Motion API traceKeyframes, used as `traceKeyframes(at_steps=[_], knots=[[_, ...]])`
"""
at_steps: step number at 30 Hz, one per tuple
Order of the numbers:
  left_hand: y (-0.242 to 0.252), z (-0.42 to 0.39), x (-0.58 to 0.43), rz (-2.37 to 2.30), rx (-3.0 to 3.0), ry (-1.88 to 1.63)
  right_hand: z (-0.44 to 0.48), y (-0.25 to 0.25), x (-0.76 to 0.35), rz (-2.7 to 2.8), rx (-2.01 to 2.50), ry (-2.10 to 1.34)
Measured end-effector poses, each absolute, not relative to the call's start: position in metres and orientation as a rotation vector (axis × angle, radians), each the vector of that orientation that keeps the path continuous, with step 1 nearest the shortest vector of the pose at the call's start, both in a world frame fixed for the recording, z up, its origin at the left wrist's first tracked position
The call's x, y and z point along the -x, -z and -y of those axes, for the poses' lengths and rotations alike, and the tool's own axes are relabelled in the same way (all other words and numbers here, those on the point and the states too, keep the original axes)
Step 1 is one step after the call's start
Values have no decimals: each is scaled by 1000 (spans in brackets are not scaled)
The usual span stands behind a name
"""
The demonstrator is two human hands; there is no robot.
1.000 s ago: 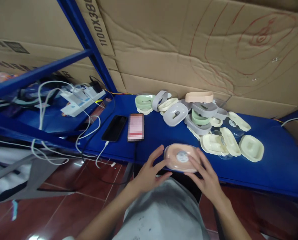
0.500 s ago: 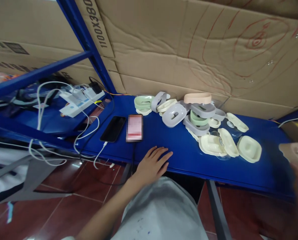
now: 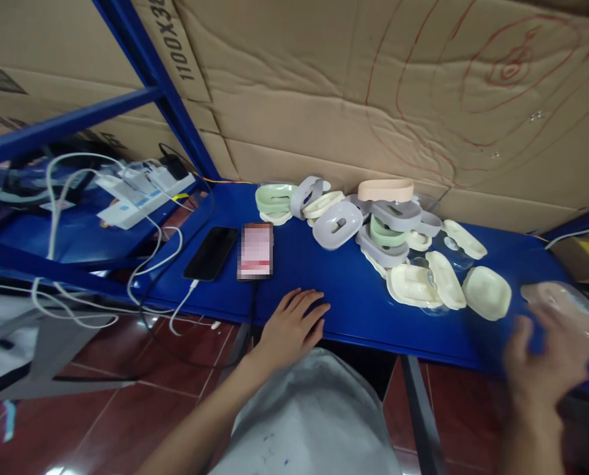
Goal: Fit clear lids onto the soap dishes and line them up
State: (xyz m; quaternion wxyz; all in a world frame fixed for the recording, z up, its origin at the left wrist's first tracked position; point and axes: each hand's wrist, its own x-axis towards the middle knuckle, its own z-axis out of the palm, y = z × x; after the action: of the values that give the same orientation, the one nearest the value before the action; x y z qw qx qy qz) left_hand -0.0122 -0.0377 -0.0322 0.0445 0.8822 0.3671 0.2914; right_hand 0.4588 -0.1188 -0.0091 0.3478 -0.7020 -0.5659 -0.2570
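My left hand (image 3: pixel 294 323) lies flat and open on the front edge of the blue shelf (image 3: pixel 343 284), holding nothing. My right hand (image 3: pixel 546 363) is at the far right, blurred, with its fingers spread just in front of a pink oval dish (image 3: pixel 566 303) that lies on the shelf. I cannot tell whether the fingers still touch it. A pile of oval plastic dishes sits at the back: a grey one (image 3: pixel 341 224), a green one (image 3: pixel 274 198), a pink one (image 3: pixel 386 190) on top, and cream ones (image 3: pixel 487 293) nearer the front.
A black phone (image 3: pixel 211 253) and a second phone (image 3: pixel 256 251) lie left of my left hand, with cables. A white power strip (image 3: pixel 140 194) with plugs sits on the lower left shelf. Cardboard (image 3: pixel 373 99) backs the shelf. Red floor tiles show below.
One second ago both hands held the pink dish in front of me. My right hand carried it to the far right and has opened beside it. My left hand came to rest on the shelf.
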Motion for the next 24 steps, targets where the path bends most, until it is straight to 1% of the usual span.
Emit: traceKeyframes(at_steps=[2, 5, 7, 11, 15, 20, 24], knots=[[31, 37, 11, -1140, -2676, -890, 109, 9, -407, 1848, 1678, 579], [23, 36, 3, -1185, -2648, -815, 91, 14, -348, 2009, 1703, 566], [15, 35, -11, -1142, -2661, -757, 84, 17, -331, 2053, 1713, 543], [3, 30, -53, -841, -2812, -666, 91, 21, -326, 2119, 1541, 360], [5, 25, -77, -722, -2857, -569, 101, 20, -329, 2103, 1425, 202], [11, 31, -43, -804, -2809, -585, 97, 21, -339, 2018, 1449, 192], [16, 41, 0, -933, -2759, -758, 86, 15, -348, 2042, 1458, 273]])
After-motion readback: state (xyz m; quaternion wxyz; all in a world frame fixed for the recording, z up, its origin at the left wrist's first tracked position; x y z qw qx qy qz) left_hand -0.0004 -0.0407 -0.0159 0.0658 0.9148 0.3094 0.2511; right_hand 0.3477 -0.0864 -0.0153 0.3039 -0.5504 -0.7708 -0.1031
